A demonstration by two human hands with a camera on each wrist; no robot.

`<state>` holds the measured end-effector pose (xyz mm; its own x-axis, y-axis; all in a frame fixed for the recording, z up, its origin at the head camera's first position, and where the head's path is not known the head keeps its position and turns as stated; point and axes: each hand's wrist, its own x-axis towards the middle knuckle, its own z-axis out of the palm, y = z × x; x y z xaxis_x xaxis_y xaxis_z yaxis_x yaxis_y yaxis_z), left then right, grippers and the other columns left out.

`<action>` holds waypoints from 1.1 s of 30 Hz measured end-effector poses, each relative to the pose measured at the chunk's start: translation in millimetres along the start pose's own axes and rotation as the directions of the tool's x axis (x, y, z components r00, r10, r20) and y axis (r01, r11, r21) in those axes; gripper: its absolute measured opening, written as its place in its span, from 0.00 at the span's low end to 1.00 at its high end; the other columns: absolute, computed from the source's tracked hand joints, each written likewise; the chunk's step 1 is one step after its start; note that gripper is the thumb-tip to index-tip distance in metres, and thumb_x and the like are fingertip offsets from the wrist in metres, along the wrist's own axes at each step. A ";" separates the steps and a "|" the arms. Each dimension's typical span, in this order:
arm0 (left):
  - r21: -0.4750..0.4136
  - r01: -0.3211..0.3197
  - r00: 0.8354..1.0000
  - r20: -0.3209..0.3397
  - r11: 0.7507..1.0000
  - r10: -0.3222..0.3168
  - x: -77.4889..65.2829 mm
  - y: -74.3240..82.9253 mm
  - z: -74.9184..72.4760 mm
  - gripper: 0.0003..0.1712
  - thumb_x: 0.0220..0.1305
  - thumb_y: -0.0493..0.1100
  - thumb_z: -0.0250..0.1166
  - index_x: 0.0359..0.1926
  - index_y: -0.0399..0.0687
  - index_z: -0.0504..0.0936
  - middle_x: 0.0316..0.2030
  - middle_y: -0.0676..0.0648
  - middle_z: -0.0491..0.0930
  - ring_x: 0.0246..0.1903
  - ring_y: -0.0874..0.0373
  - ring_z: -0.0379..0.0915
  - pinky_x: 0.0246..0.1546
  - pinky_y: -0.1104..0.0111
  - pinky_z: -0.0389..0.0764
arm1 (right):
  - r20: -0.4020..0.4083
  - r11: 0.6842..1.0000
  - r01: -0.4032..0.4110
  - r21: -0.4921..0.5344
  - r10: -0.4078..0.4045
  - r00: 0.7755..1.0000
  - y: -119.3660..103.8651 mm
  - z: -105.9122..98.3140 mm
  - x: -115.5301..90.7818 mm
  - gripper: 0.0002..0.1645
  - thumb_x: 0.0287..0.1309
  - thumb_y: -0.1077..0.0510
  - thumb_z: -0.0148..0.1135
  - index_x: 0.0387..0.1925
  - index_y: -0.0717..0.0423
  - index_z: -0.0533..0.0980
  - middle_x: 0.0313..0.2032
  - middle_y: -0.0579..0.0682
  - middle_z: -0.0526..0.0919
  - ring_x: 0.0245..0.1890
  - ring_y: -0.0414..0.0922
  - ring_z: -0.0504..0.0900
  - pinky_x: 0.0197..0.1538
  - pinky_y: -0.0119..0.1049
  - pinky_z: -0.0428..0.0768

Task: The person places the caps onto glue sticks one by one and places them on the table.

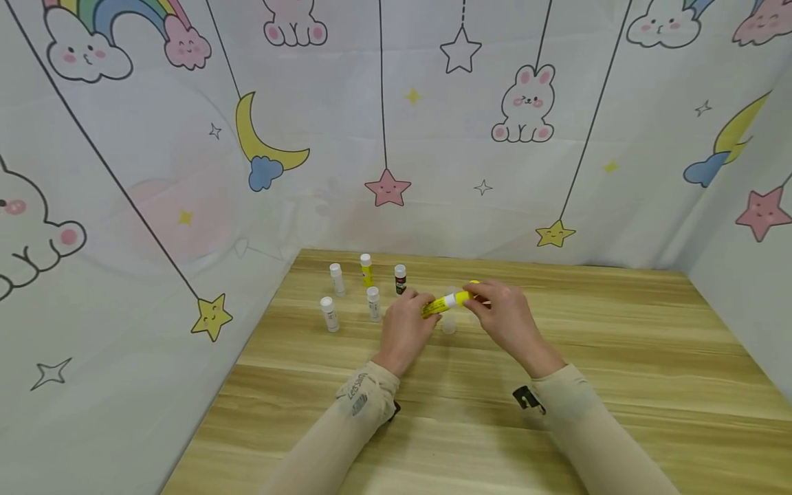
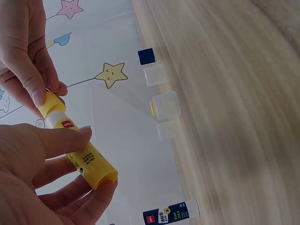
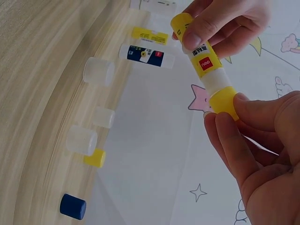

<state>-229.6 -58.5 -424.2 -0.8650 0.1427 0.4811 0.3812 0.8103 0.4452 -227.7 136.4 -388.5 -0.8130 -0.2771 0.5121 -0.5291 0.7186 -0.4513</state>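
Above the table, my left hand (image 1: 403,328) grips a yellow glue stick (image 1: 438,306) by its body, thumb on one side and fingers on the other. A yellow cap (image 3: 223,101) sits against the white collar at the stick's far end. My right hand (image 1: 507,316) pinches that cap between thumb and fingertips. The stick is tilted, its capped end towards the right hand. In the right wrist view a red label shows on the yellow body. How far the cap covers the collar's end, I cannot tell.
Several capped glue sticks stand at the table's left: white ones (image 1: 330,315), a yellow one (image 1: 367,270) and a dark one (image 1: 400,279). Beyond the hands are loose caps: translucent (image 3: 99,71), yellow (image 3: 95,158) and dark blue (image 3: 73,206). A printed curtain (image 1: 334,124) borders the table.
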 end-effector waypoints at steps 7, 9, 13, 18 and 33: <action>-0.003 -0.002 1.000 0.002 1.000 0.002 -0.9 1.4 -1.0 0.17 0.55 0.43 0.79 0.45 0.47 0.89 0.36 0.49 0.78 0.33 0.57 0.77 0.36 0.64 0.81 | -0.001 1.000 0.001 -0.002 -0.001 1.000 -0.5 0.2 0.3 0.17 0.59 0.61 0.72 0.51 0.59 0.85 0.41 0.52 0.86 0.34 0.46 0.87 0.36 0.40 0.86; 0.000 -0.002 1.000 0.001 1.000 0.002 -1.0 1.3 -1.1 0.17 0.55 0.43 0.79 0.46 0.47 0.89 0.36 0.49 0.78 0.33 0.57 0.77 0.36 0.64 0.81 | -0.004 1.000 0.003 -0.001 -0.003 1.000 -0.5 0.3 0.2 0.17 0.59 0.61 0.72 0.51 0.59 0.85 0.41 0.52 0.86 0.34 0.46 0.87 0.36 0.40 0.86; 0.004 -0.008 1.000 -0.002 1.000 0.008 -1.2 0.9 -1.1 0.17 0.54 0.43 0.79 0.46 0.47 0.89 0.36 0.49 0.78 0.33 0.57 0.77 0.36 0.64 0.81 | -0.006 1.000 0.003 -0.001 -0.003 1.000 -0.3 0.5 0.4 0.17 0.59 0.60 0.72 0.50 0.59 0.85 0.40 0.52 0.86 0.34 0.46 0.87 0.36 0.40 0.86; -0.001 -0.018 1.000 -0.001 1.000 0.018 -2.0 0.8 -1.3 0.17 0.54 0.43 0.79 0.45 0.47 0.89 0.36 0.49 0.78 0.33 0.57 0.77 0.36 0.65 0.81 | -0.005 1.000 0.007 0.007 -0.007 1.000 0.0 1.5 0.2 0.17 0.59 0.60 0.72 0.50 0.59 0.85 0.41 0.52 0.86 0.34 0.46 0.87 0.36 0.40 0.86; 0.007 -0.057 0.998 -0.013 0.998 0.057 -3.3 1.8 -1.5 0.17 0.55 0.43 0.79 0.45 0.46 0.88 0.34 0.50 0.77 0.31 0.59 0.75 0.34 0.67 0.80 | 0.002 1.000 0.007 0.020 -0.007 1.000 0.1 2.8 -0.4 0.15 0.60 0.60 0.72 0.48 0.59 0.85 0.43 0.53 0.86 0.34 0.47 0.87 0.36 0.41 0.86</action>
<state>-225.6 -58.3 -423.8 -0.8376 0.1809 0.5155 0.4274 0.8047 0.4121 -228.2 134.7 -390.8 -0.8099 -0.2831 0.5136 -0.5392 0.7039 -0.4623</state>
